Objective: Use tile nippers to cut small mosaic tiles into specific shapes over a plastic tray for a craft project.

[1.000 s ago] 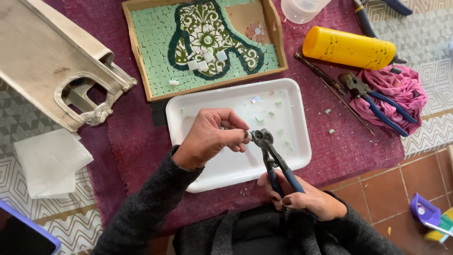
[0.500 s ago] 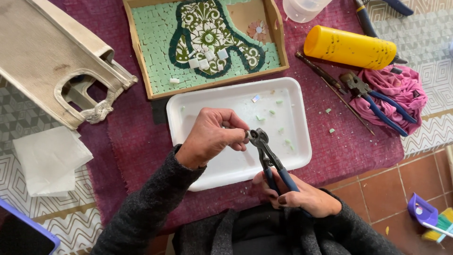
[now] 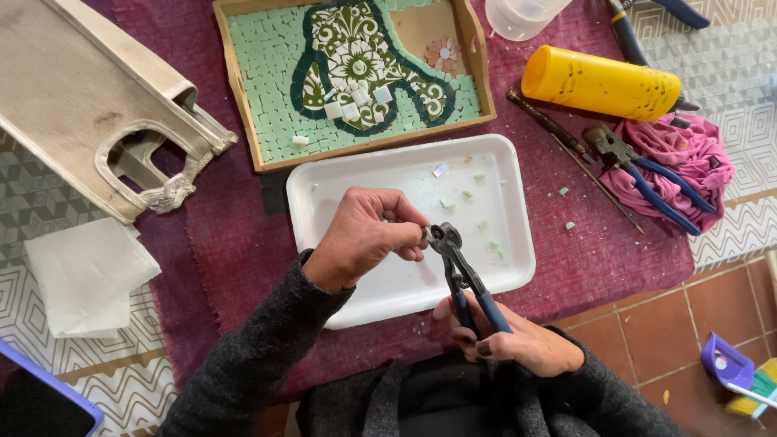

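Observation:
My left hand (image 3: 364, 239) pinches a small tile piece, mostly hidden by the fingertips, at the jaws of blue-handled tile nippers (image 3: 457, 267). My right hand (image 3: 510, 344) grips the nippers' handles near my body. Both hands hover over a white foam tray (image 3: 324, 186) that holds several small green tile chips (image 3: 465, 194). Beyond the tray lies a wooden-framed mosaic (image 3: 275, 73) of pale green tiles around a dark green and white floral shape, with a few loose white tiles on it.
A yellow bottle (image 3: 599, 81), a second pair of blue-handled nippers (image 3: 647, 174) on a pink cloth (image 3: 688, 154), a thin metal tool (image 3: 550, 125) and a clear cup (image 3: 522, 16) lie right. A beige bag (image 3: 81, 89) and white napkin (image 3: 85, 275) lie left on the maroon mat.
My hands and the nippers shifted slightly toward my body and left over the tray; the grip on the tile piece and handles is unchanged.

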